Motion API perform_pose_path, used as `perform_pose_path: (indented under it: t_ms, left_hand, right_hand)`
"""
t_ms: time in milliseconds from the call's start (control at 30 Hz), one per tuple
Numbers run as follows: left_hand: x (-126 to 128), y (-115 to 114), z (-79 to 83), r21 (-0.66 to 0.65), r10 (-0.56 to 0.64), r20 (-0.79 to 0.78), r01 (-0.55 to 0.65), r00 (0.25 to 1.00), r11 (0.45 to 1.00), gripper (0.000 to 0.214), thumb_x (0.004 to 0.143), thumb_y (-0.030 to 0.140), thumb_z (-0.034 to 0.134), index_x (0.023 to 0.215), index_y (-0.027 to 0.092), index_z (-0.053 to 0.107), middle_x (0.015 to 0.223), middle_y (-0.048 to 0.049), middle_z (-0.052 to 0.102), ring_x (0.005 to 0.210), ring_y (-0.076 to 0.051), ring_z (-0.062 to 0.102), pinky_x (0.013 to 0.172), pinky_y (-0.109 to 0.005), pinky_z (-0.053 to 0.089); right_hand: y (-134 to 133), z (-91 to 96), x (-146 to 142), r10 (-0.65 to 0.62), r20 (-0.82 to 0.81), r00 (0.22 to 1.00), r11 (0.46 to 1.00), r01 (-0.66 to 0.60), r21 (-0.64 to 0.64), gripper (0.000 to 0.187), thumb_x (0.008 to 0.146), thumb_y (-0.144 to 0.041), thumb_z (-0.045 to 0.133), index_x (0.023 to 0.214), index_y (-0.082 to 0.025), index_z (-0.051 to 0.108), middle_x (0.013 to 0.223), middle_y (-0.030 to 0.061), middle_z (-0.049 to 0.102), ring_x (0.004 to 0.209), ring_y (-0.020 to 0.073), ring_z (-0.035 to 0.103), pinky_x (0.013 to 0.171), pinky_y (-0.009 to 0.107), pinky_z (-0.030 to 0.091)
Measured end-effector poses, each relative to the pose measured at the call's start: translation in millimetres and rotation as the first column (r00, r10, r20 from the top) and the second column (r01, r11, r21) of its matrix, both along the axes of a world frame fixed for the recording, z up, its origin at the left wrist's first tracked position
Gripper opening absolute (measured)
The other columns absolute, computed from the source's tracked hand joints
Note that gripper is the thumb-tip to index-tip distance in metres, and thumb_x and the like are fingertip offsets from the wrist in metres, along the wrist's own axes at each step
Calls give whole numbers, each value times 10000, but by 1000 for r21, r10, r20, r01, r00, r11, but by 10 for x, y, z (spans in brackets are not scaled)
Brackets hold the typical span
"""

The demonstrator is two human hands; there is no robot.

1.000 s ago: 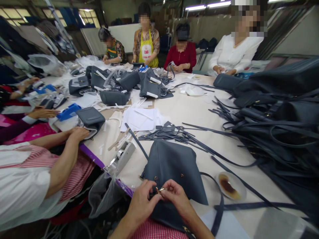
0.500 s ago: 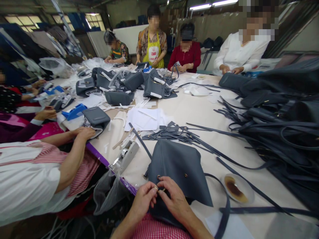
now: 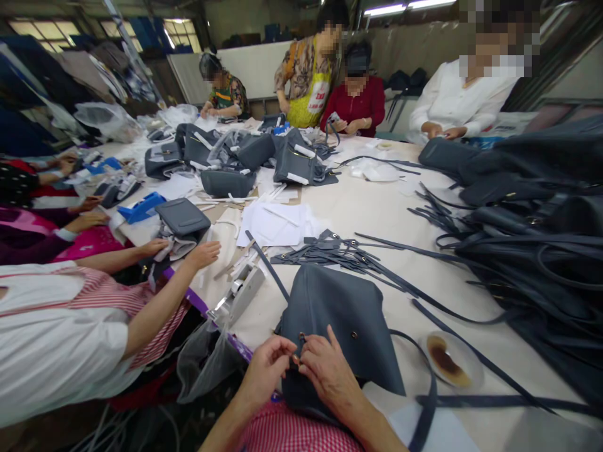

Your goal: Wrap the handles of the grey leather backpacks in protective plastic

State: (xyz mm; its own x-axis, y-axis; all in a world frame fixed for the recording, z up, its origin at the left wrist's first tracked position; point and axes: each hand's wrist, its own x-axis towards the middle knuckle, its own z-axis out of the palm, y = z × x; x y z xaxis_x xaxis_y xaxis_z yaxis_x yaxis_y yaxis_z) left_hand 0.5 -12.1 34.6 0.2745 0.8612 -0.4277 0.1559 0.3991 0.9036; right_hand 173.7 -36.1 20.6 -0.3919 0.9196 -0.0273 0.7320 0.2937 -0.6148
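A dark grey-blue leather bag (image 3: pixel 334 301) lies at the table's front edge and partly over my lap. Both hands meet at its lower left side, beside a small gold-coloured metal fitting (image 3: pixel 302 337). My left hand (image 3: pixel 268 370) is closed in a pinch, thumb against fingertips, on something too small to name. My right hand (image 3: pixel 327 364) rests against the bag with its thumb and fingers drawn together at the same spot and one finger sticking up. What it grips is hidden. A second gold-rimmed hole (image 3: pixel 354 335) shows on the bag to the right.
Right of the bag stands a dish of brown liquid (image 3: pixel 447 358). Thin leather straps (image 3: pixel 330 254) lie beyond it, with a metal tape dispenser (image 3: pixel 240 292) to the left. Dark bags are heaped at right (image 3: pixel 541 207). A co-worker's arm (image 3: pixel 160 295) reaches in from the left.
My right hand has shifted slightly, one finger now raised; both hands stay at the same spot on the bag. The left co-worker's hands have moved apart around a bag. A person across the table has turned.
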Motion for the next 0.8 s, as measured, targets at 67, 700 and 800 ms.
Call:
perform_pose_path:
  t_ms: [67, 700, 800]
  left_hand:
    - [-10, 34, 59, 51, -49, -63, 52, 997, 997, 188, 706, 241, 546, 856, 160, 626, 719, -2, 597, 654, -144, 544, 586, -242, 425]
    - [-46, -27, -39, 468, -196, -683, 627, 704, 623, 228, 900, 118, 399, 798, 187, 592, 849, -56, 591, 823, -204, 546, 742, -313, 426]
    - [-258, -113, -150, 334, -241, -761, 682, 602, 651, 206, 899, 168, 451, 763, 186, 605, 833, -66, 616, 808, -218, 563, 742, -322, 432]
  right_hand:
    - [13, 29, -3, 8, 15, 1000, 1000, -8, -13, 109, 894, -146, 565, 876, -227, 636, 985, 24, 669, 1139, 211, 554, 1140, 605, 119]
    - [-10, 44, 6, -106, -153, 983, 985, 83, -152, 164, 948, -204, 483, 858, -248, 613, 1032, 15, 680, 1179, 195, 534, 1139, 548, 159]
    - [-5, 35, 36, -165, -216, 962, 968, 116, -221, 187, 956, -232, 464, 843, -250, 611, 1041, 20, 684, 1193, 208, 531, 1132, 533, 177]
